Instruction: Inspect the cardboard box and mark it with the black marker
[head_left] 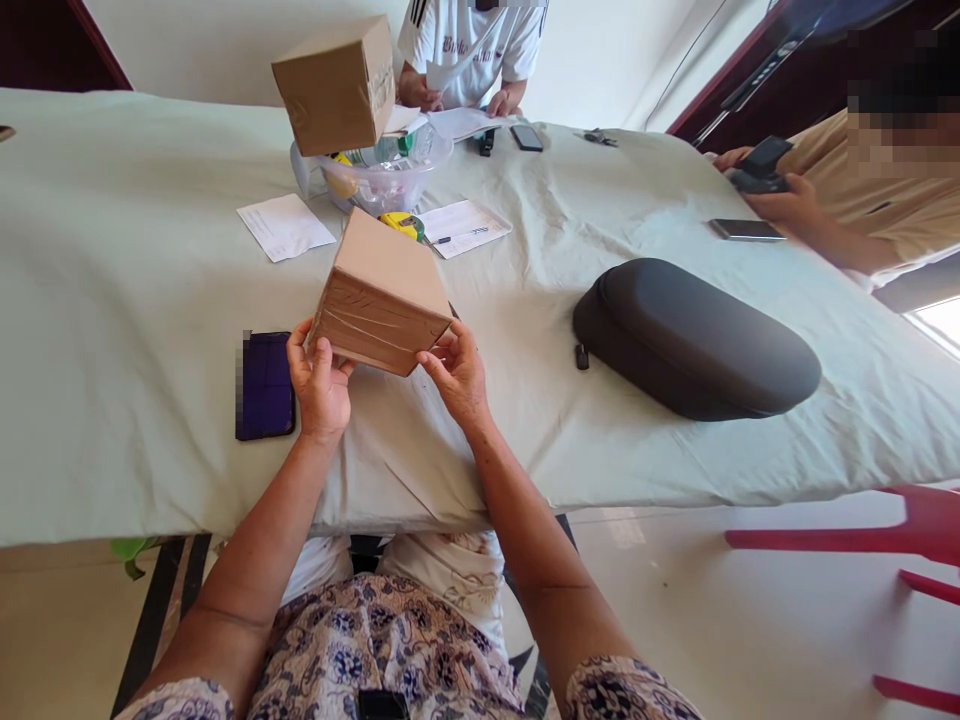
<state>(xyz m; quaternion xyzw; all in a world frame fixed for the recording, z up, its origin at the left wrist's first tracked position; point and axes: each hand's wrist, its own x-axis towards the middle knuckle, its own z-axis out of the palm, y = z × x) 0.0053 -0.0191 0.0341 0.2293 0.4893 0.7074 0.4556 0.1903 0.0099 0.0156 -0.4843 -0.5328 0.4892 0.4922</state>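
Between my two hands is a brown cardboard box (394, 275), tilted, with clear tape across its near side. My left hand (321, 385) grips its lower left corner, thumb on the near face. At the lower right corner, my right hand (459, 375) holds on with thumb and fingers. The underside of the box and some fingertips are hidden. Just left of my left hand lies a dark phone (266, 385). Right behind the box, a yellow tape measure (403, 225) and a pen (457, 236) on a white paper (480, 225) show.
A plastic basin (405, 180) of assorted items carries another cardboard box (330, 95). A black case (697, 335) lies right, beside a small black object (582, 357). Two people sit around the cloth-covered table (150, 250), one handling papers, one a device. A red chair (915, 525) stands at right.
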